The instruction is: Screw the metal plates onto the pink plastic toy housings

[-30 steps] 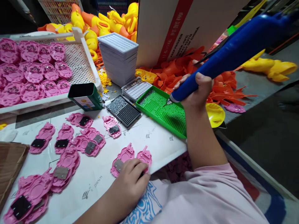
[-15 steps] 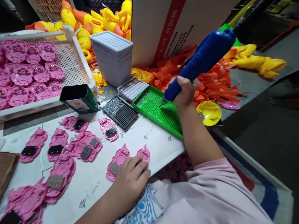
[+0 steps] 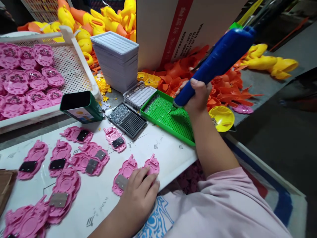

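My right hand (image 3: 199, 96) is wrapped round a blue electric screwdriver (image 3: 210, 69). The driver slants down to the left, its tip among small screws in the green perforated tray (image 3: 168, 132). My left hand (image 3: 140, 188) lies over a pink plastic shell (image 3: 152, 163) at the table's front edge, fingers bent over it and thumb hidden. Much of that shell is covered by the hand. Touching or close beside the fingers is another pink shell with a grey metal plate (image 3: 122, 181). More pink shells (image 3: 60, 158), with black or grey plates, lie to the left.
A black screw tray (image 3: 127, 120), a dark green tin (image 3: 80, 105) and stacked white trays (image 3: 116, 62) stand behind. A white crate (image 3: 71, 69) holds pink parts. Orange pieces (image 3: 178, 74) lie before a carton (image 3: 160, 29). A yellow bowl (image 3: 224, 117) sits right.
The view has shifted slightly. My right hand keeps the screwdriver tip in the green tray, and my left hand stays on the pink shell.
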A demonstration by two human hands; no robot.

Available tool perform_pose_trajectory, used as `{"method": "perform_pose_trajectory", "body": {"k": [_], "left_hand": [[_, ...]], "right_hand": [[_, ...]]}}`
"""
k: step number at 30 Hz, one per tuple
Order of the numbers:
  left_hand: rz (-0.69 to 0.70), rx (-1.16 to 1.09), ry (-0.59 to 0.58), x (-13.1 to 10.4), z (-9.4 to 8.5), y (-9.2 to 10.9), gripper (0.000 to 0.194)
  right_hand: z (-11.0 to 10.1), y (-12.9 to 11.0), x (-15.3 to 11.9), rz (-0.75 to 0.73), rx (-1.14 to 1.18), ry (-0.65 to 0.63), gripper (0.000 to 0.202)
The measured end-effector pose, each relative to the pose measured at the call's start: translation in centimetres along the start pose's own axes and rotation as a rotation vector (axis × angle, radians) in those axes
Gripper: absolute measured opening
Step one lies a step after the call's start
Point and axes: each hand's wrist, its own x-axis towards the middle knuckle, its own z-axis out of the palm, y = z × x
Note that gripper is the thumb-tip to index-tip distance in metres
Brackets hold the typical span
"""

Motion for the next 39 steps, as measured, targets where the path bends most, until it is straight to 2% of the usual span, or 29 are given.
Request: {"method": "perform_pose_trajectory", "body": {"k": [5,9,14,17,20,29,33,36,39], "left_hand": [[-0.039,0.035,0.040,-0.4,0.1,0.3,0.022],[-0.145,0.057,0.034,-0.4,0.1,0.3,0.024],[-0.174,0.061,-0.033,-0.7,0.3,0.4,0.027],[-0.172,0.068,-0.039,-0.9,0.5,0.4,0.026],[-0.161,0.090,-0.039,-0.9,0.5,0.4,0.025],[-0.166,0.109,-0.038,-0.9,0.7,0.4,0.024],[-0.167,0.111,-0.043,-0.9,0.7,0.5,0.023],[-0.179,0.120,-0.050,-0.8,0.6,0.6,0.021],[-0.195,0.123,-0.053,-0.8,0.7,0.7,0.019]], "right_hand": [[0.2,-1.7,-0.3,-0.046,0.082,0.026,0.014],[0.7,-4.7,-3.2,-0.005,0.085,-0.033,0.025],[1.0,-7.5,-9.5,0.271,0.136,-0.350,0.041],[1.2,-7.3,-12.2,0.330,0.167,-0.461,0.041],[1.6,-6.6,-13.4,0.320,0.173,-0.475,0.044],[1.5,-5.1,-13.7,0.324,0.280,-0.541,0.042],[1.5,-5.0,-14.2,0.261,0.271,-0.568,0.031],[1.4,-5.4,-14.4,0.222,0.184,-0.616,0.038],[1.4,-5.7,-14.7,0.156,0.103,-0.733,0.048]]}}
